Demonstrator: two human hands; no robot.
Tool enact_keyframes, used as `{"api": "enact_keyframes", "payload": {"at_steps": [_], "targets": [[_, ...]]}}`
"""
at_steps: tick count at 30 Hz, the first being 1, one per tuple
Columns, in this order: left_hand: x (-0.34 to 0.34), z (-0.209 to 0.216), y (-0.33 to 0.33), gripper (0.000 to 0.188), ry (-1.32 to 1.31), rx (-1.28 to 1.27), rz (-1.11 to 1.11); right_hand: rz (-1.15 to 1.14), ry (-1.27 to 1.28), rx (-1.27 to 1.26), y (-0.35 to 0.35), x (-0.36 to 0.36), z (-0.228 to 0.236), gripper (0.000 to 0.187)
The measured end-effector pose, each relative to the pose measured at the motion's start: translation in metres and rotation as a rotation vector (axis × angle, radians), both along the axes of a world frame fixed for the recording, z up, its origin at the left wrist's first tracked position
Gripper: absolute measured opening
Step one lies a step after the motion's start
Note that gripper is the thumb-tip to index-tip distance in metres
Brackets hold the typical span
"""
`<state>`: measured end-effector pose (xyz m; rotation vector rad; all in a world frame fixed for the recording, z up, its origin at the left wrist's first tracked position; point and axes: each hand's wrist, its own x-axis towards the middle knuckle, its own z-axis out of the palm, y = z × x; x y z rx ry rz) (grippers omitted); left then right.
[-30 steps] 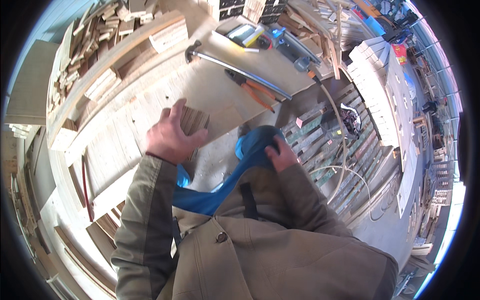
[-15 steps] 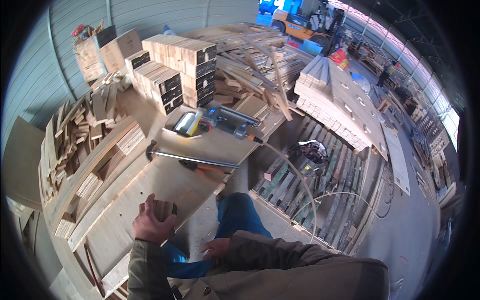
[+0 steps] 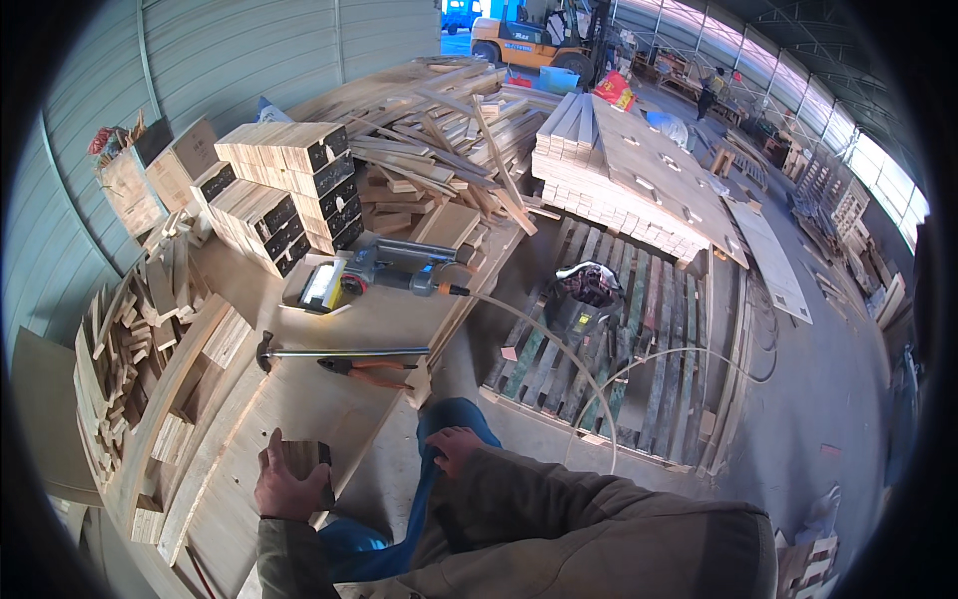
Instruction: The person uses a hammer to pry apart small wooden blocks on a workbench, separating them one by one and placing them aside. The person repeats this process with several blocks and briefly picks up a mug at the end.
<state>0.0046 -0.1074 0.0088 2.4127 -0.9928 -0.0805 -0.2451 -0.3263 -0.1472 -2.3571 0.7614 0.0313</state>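
Observation:
My left hand [image 3: 289, 489] grips a small stacked wooden block [image 3: 307, 459] with a dark end, its thumb and fingers on either side. The block rests on the plywood bench top [image 3: 235, 479]. My right hand [image 3: 455, 445] lies with fingers stretched out on my blue-trousered knee [image 3: 464, 414], holding nothing. Beyond the left hand, a claw hammer [image 3: 344, 351] and pincers with orange handles [image 3: 369, 372] lie on the bench. Farther back rests a nail gun [image 3: 399, 273], joined to an air hose [image 3: 529, 321].
Stacked wood blocks [image 3: 284, 150] and loose offcuts [image 3: 130, 349] crowd the left and back. To the right, a slatted pallet [image 3: 639, 349] carries a dark bag-like item [image 3: 587, 290]. A plank stack [image 3: 619, 220] stands behind it. An orange forklift [image 3: 529, 45] and a distant person [image 3: 711, 92] are far off.
My right hand has moved from my lap up and forward onto my knee. My left hand still grips the block. The view has turned, shifting most of the scene leftward.

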Motion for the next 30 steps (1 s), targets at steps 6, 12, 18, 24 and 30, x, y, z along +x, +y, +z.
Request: {"api": "enact_keyframes", "payload": {"at_steps": [6,12,18,24,30], "targets": [[-0.011,0.005,0.005,0.108,-0.151,0.046,0.068,-0.017,-0.078,-0.007,-0.002,0.0,-0.006,0.043],[-0.028,-0.004,0.01,0.107,-0.106,0.078,0.05,-0.05,-0.15,0.045,-0.004,0.005,-0.013,0.038],[-0.03,0.003,0.003,0.097,-0.167,0.02,0.036,-0.053,-0.273,0.041,-0.012,0.002,-0.028,0.036],[-0.007,0.048,0.004,0.098,-0.324,-0.027,-0.124,-0.063,-0.367,0.055,-0.016,-0.006,-0.025,0.03],[0.042,0.108,-0.035,0.101,-0.413,-0.001,-0.171,-0.06,-0.453,-0.015,-0.017,0.003,-0.019,0.028]]}}
